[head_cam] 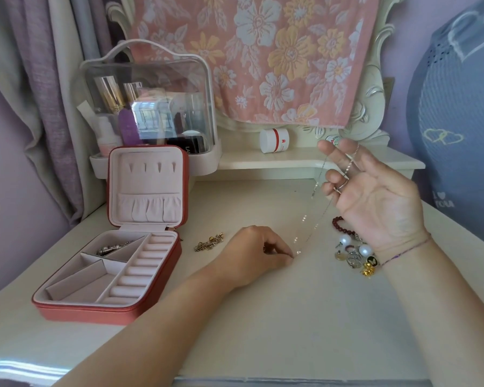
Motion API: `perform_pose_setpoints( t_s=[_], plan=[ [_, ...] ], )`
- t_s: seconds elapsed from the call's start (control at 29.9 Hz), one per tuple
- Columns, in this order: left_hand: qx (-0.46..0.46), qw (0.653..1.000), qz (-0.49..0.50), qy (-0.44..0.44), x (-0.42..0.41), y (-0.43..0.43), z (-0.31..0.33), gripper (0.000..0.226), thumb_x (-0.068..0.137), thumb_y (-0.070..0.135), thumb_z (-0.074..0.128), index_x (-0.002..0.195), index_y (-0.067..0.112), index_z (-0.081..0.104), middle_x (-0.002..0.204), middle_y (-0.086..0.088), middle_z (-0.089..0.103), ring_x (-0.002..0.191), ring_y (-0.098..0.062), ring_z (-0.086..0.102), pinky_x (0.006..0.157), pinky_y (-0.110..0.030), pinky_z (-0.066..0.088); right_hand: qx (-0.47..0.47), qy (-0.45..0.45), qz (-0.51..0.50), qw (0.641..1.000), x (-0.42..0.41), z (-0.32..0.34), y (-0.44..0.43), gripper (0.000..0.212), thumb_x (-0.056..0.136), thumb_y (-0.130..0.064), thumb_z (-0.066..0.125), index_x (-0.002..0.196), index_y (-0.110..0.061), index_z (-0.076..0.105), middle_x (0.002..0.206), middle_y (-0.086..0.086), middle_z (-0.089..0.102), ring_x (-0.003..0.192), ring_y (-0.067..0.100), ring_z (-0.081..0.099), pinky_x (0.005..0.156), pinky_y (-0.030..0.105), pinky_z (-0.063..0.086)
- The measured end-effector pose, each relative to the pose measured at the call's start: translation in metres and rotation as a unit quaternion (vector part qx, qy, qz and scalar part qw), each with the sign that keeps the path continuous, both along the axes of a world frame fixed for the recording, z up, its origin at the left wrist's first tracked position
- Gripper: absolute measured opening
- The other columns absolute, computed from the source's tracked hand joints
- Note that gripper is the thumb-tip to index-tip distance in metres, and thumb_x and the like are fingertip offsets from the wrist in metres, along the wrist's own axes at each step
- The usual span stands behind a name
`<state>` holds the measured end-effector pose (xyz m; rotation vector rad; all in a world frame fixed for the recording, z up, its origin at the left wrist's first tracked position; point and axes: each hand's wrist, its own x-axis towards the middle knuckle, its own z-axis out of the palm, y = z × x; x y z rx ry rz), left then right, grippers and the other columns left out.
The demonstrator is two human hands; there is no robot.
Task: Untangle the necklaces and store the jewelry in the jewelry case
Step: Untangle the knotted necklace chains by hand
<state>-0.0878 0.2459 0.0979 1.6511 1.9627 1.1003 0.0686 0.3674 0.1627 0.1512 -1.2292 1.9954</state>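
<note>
A thin silver necklace chain [315,208] hangs stretched between my two hands. My right hand [375,196] is raised, palm up, with the chain looped over its spread fingers. My left hand [260,255] rests on the table and pinches the chain's lower end. The red jewelry case [162,272] lies open at the left with a silver piece [111,248] in a back compartment. A gold chain heap [208,243] lies between the case and my left hand. Pearl earrings, rings and gold bits [355,255] lie under my right wrist, beside a dark red bead bracelet [337,222].
A clear cosmetics box [151,107] stands behind the case. A white cream jar [274,140] lies on the raised shelf under a floral cloth [263,57]. A blue pillow [458,121] is at the right. The cream table [263,317] stretches toward me.
</note>
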Motion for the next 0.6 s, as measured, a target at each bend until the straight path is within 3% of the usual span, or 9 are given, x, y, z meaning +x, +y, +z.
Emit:
perform_pose_setpoints(
  t_s=[0.1,0.17,0.23,0.4,0.53,0.6],
  plan=[
    [-0.010,0.998,0.010,-0.060,-0.002,0.000,0.002,0.003,0.084,0.017,0.074,0.083,0.020,0.076,0.078,0.010,0.072,0.069,0.002,0.062,0.072,-0.009,0.046,-0.017,-0.011,-0.026,0.999,0.002,0.000,0.004,0.026,0.093,-0.025,0.042,0.099,-0.018,0.066,0.120,0.003,0.062,0.071,0.009,0.052,0.071,0.022,0.047],
    [-0.004,0.987,0.006,-0.159,-0.003,0.001,0.005,0.004,0.087,0.017,0.071,0.084,0.019,0.073,0.078,0.004,0.074,0.073,-0.003,0.066,0.079,-0.015,0.050,0.024,-0.072,-0.082,0.994,-0.001,-0.003,0.004,0.021,0.090,-0.021,0.046,0.102,-0.013,0.061,0.118,0.003,0.062,0.069,0.010,0.053,0.069,0.023,0.047],
    [0.015,0.971,-0.007,-0.237,-0.003,0.000,0.008,0.007,0.091,0.014,0.065,0.086,0.013,0.069,0.079,-0.002,0.074,0.073,-0.008,0.067,0.076,-0.018,0.051,0.088,-0.151,-0.135,0.975,-0.008,-0.007,0.002,0.018,0.092,-0.013,0.047,0.101,-0.008,0.062,0.114,0.005,0.064,0.066,0.012,0.055,0.066,0.024,0.046],
    [0.025,0.946,-0.021,-0.323,-0.003,-0.003,0.016,0.011,0.096,0.015,0.058,0.091,0.009,0.066,0.084,-0.005,0.073,0.074,-0.013,0.069,0.067,-0.019,0.053,0.168,-0.261,-0.150,0.939,-0.021,-0.020,-0.008,0.018,0.094,-0.005,0.050,0.097,-0.006,0.068,0.099,0.004,0.070,0.065,0.013,0.057,0.065,0.023,0.049],
    [0.050,0.921,-0.021,-0.387,-0.005,-0.004,0.019,0.011,0.093,0.018,0.059,0.092,0.009,0.066,0.085,-0.008,0.074,0.074,-0.014,0.070,0.068,-0.020,0.055,0.204,-0.364,-0.193,0.888,-0.026,-0.029,-0.005,0.015,0.091,-0.008,0.058,0.088,-0.015,0.071,0.092,0.005,0.070,0.069,0.012,0.063,0.070,0.023,0.051],
    [0.062,0.904,-0.021,-0.423,-0.007,-0.004,0.021,0.011,0.093,0.017,0.058,0.091,0.009,0.066,0.086,-0.009,0.074,0.074,-0.014,0.070,0.066,-0.020,0.056,0.262,-0.433,-0.220,0.834,-0.026,-0.034,-0.004,0.013,0.088,-0.014,0.062,0.086,-0.022,0.073,0.090,-0.001,0.072,0.073,0.006,0.064,0.070,0.015,0.049]
  ],
)
